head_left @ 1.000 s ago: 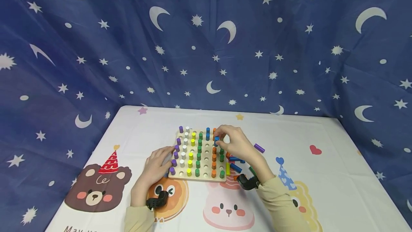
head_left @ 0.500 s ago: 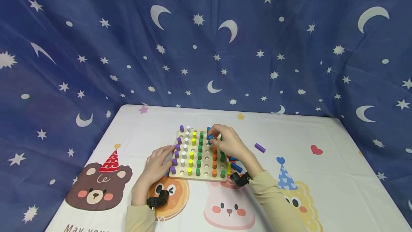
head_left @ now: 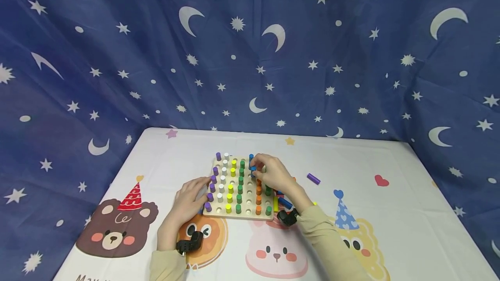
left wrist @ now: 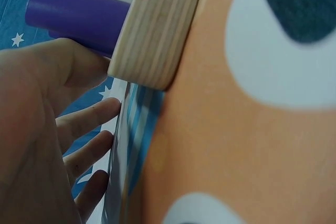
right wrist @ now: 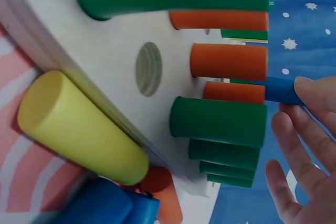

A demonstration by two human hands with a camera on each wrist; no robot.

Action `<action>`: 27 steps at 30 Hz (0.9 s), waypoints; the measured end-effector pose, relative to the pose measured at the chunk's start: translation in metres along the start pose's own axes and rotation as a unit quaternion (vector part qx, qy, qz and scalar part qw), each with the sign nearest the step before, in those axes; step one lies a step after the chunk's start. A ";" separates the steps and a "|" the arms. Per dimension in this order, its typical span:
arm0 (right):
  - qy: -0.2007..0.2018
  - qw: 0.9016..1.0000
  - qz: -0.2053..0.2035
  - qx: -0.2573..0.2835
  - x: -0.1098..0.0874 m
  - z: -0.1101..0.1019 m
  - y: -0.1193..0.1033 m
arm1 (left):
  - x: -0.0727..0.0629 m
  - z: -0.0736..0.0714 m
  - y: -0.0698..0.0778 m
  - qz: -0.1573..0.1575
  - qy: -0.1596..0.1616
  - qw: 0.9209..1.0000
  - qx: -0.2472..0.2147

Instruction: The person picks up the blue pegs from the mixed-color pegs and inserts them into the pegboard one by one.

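Note:
A wooden pegboard (head_left: 244,217) stands on the table, with upright purple, white, yellow, green, blue and orange pegs in columns. My right hand (head_left: 274,174) pinches a blue peg (right wrist: 281,91) between thumb and fingers, over the upper part of the blue column. Its lower end is hidden behind orange pegs (right wrist: 228,61) in the right wrist view. My left hand (head_left: 187,201) lies at the board's left side. In the left wrist view, its thumb is right at the board's edge, near a purple peg (left wrist: 79,14), and the other fingers extend along the tablecloth.
Loose pegs lie right of the board, among them a yellow peg (right wrist: 84,127), a blue peg (head_left: 285,203) and, farther off, a purple peg (head_left: 314,179). Several open holes show in the board. A starry blue curtain (head_left: 218,55) hangs behind the table.
My right hand has moved left with the blue peg, from over the orange column to the blue column. My left hand has stayed at the board's left side.

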State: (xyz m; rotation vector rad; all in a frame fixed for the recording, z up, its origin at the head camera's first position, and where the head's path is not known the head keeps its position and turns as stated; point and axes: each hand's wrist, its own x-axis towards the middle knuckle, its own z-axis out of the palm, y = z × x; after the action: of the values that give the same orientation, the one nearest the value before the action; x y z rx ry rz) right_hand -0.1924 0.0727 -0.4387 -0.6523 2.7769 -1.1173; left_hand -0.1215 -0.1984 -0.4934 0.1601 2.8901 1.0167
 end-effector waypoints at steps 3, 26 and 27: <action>-0.008 1.000 0.000 -0.002 0.002 0.003 0.001 | 0.000 0.000 0.000 -0.001 0.001 1.000 0.001; 0.000 0.999 -0.021 -0.039 0.009 0.015 0.010 | -0.001 0.001 0.001 0.001 0.001 1.000 -0.007; -0.001 0.999 -0.021 -0.039 0.010 0.014 0.010 | -0.001 0.001 0.001 0.002 0.001 1.000 -0.006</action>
State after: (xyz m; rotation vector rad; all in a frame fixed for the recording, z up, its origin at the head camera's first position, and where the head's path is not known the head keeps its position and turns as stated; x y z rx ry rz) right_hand -0.2017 0.0661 -0.4554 -0.7224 2.8307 -1.0183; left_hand -0.1208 -0.1972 -0.4936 0.1627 2.8868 1.0354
